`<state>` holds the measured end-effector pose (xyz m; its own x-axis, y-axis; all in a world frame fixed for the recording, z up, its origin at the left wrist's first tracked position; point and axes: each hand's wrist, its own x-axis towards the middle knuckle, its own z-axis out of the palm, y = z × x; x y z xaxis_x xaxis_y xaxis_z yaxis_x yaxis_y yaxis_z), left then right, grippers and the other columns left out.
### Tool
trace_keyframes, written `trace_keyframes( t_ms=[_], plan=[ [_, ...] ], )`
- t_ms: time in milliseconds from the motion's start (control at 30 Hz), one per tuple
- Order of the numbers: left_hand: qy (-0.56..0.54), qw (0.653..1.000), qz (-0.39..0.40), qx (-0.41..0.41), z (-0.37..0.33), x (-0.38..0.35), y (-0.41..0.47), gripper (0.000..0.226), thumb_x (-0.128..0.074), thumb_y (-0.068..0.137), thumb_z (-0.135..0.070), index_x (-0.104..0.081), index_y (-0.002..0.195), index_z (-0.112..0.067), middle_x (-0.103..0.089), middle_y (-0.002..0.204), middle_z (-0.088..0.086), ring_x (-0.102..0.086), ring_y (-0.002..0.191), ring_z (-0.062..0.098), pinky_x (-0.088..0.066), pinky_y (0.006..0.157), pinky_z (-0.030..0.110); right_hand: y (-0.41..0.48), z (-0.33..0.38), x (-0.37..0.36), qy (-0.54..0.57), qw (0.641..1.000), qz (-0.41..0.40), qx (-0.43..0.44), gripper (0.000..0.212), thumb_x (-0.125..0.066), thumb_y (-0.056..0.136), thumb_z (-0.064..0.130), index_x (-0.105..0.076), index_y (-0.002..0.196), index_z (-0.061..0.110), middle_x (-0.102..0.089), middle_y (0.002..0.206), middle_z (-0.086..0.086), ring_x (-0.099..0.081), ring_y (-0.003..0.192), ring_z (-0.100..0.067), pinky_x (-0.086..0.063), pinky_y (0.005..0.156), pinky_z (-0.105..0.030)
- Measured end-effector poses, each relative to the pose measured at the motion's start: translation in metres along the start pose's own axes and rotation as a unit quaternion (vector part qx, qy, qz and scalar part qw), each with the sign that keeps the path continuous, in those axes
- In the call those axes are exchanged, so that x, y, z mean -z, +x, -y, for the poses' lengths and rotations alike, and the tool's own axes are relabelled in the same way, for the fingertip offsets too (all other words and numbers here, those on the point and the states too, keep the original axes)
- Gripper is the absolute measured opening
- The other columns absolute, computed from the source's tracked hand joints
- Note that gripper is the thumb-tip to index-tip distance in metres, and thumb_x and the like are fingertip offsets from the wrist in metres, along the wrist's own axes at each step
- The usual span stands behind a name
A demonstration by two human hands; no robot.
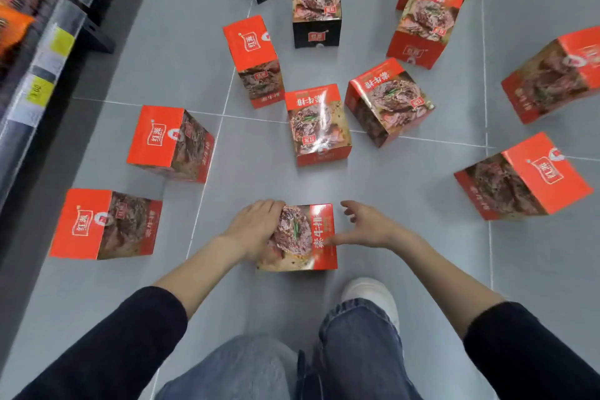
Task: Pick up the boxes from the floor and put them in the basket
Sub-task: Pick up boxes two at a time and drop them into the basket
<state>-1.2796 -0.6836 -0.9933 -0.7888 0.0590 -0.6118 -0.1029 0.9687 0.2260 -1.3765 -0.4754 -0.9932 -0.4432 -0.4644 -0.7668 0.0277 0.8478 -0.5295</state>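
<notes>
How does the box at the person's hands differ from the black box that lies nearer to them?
Colour: the near box has a red band; the black box has black bands.
Contact: the left hand grips the near box's left side and the right hand is at its right side; no hand touches the black box.
Place: the near box lies closest to the person; the black box lies farther off.
Both show the same meat picture.

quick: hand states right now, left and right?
Left hand: grips the nearest box by its left side.
Right hand: open, fingers spread at the box's right edge, no grip.
</notes>
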Motion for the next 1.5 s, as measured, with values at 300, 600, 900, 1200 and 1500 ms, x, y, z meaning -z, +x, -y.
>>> trace_keyframes(
  t_ms=[300, 600, 900, 1200, 1500],
  plan=[
    [-0.051, 0.988, -0.127, -0.066, 0.006, -0.026, -0.031, 0.100, -0.082, 0.055, -0.034, -0.035, 0.137, -0.002, -0.045, 0.134, 0.012, -0.042, 0.125, 0.027, -0.033, 0.103, 0.026, 0.009, -0.018, -0.040, 0.241, 0.964, 0.105, -0.040, 0.061, -0.082, 0.067, 0.032, -0.057, 0.118, 0.012, -0.067, 0.115, -0.004, -0.065, 0.103, -0.014, -0.051, 0.089, -0.026],
    [-0.111, 0.987, -0.103, -0.062, 0.022, -0.026, -0.032, 0.105, -0.080, 0.062, -0.045, -0.024, 0.143, -0.009, -0.032, 0.144, 0.006, -0.026, 0.135, 0.018, -0.017, 0.109, 0.019, 0.020, -0.018, -0.065, 0.339, 0.939, 0.026, -0.041, 0.097, -0.087, 0.034, 0.044, -0.054, 0.118, 0.010, -0.067, 0.112, -0.008, -0.068, 0.097, -0.018, -0.054, 0.073, -0.024],
    [-0.243, 0.836, -0.459, 0.176, 0.101, 0.041, -0.041, 0.067, -0.071, 0.074, -0.046, -0.049, 0.123, -0.006, -0.053, 0.116, 0.012, -0.051, 0.109, 0.025, -0.039, 0.093, 0.031, 0.025, 0.013, -0.025, 0.230, 0.973, 0.006, -0.017, 0.057, -0.087, 0.059, 0.034, -0.059, 0.104, 0.012, -0.070, 0.099, -0.002, -0.069, 0.086, -0.015, -0.054, 0.072, -0.024],
    [-0.233, 0.844, -0.265, 0.403, 0.163, 0.078, 0.009, 0.119, -0.075, 0.053, -0.069, -0.026, 0.137, 0.000, -0.044, 0.135, 0.019, -0.043, 0.125, 0.036, -0.039, 0.104, 0.048, 0.034, 0.012, 0.001, 0.238, 0.969, -0.053, -0.041, 0.046, -0.084, 0.063, 0.035, -0.066, 0.097, 0.009, -0.073, 0.092, -0.004, -0.070, 0.081, -0.015, -0.052, 0.065, -0.022],
    [-0.206, 0.848, -0.238, 0.428, 0.165, 0.082, 0.008, 0.089, -0.080, 0.060, -0.057, -0.042, 0.120, -0.004, -0.056, 0.115, 0.014, -0.056, 0.106, 0.034, -0.049, 0.087, 0.046, 0.032, 0.008, -0.003, 0.280, 0.954, -0.058, -0.088, 0.049, -0.084, 0.061, 0.036, -0.066, 0.097, 0.007, -0.073, 0.092, -0.005, -0.070, 0.082, -0.017, -0.054, 0.067, -0.025]
  ],
)
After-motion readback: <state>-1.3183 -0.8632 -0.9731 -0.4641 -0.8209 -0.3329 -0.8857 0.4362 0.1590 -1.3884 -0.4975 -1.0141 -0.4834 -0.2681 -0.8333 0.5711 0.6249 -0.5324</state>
